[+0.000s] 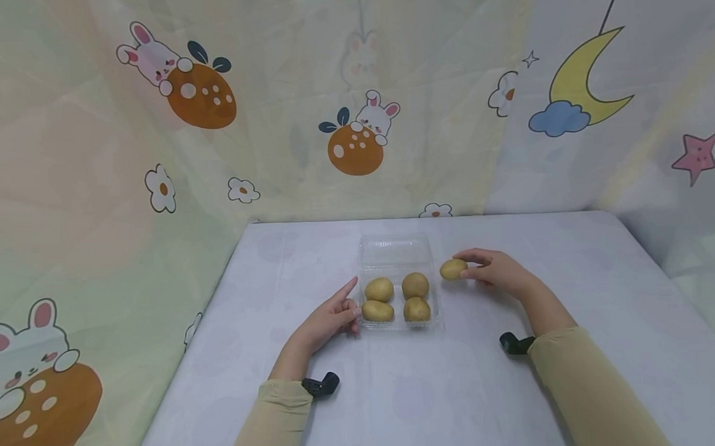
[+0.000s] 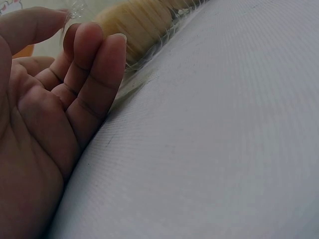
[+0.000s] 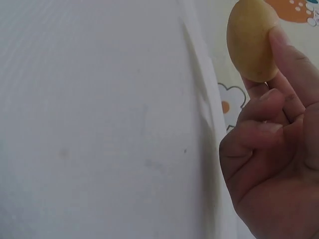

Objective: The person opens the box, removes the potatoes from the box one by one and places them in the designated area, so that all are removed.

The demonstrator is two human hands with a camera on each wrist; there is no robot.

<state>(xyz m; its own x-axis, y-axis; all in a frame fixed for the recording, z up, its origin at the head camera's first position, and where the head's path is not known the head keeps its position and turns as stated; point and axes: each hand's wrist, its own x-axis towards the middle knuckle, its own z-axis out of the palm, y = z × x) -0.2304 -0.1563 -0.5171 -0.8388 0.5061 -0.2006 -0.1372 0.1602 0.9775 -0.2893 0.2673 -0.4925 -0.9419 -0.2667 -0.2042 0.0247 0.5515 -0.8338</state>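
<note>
My right hand point(image 1: 496, 271) pinches a small yellow potato point(image 1: 453, 269) between thumb and fingers; I judge it light enough for this grip, firm, hard to crush, though its smooth, rounded skin could roll or slip if I squeeze only at the tapering end. A hold across its broad sides, with the thumb facing the fingers, should serve best. It sits at the tips, well out from my palm: right of centre in the head view, its right end lies in my grip and its left end sticks out free, while the right wrist view shows it at the upper right, thumb on its flank. It is just beside the open clear plastic clamshell point(image 1: 394, 250) at mid-frame, where four potatoes point(image 1: 416, 285) lie. That thin shell looks flimsy and easily bent. My left hand point(image 1: 330, 315) touches its left edge; whether thumb and finger pinch the rim or merely steady it, I cannot tell.
</note>
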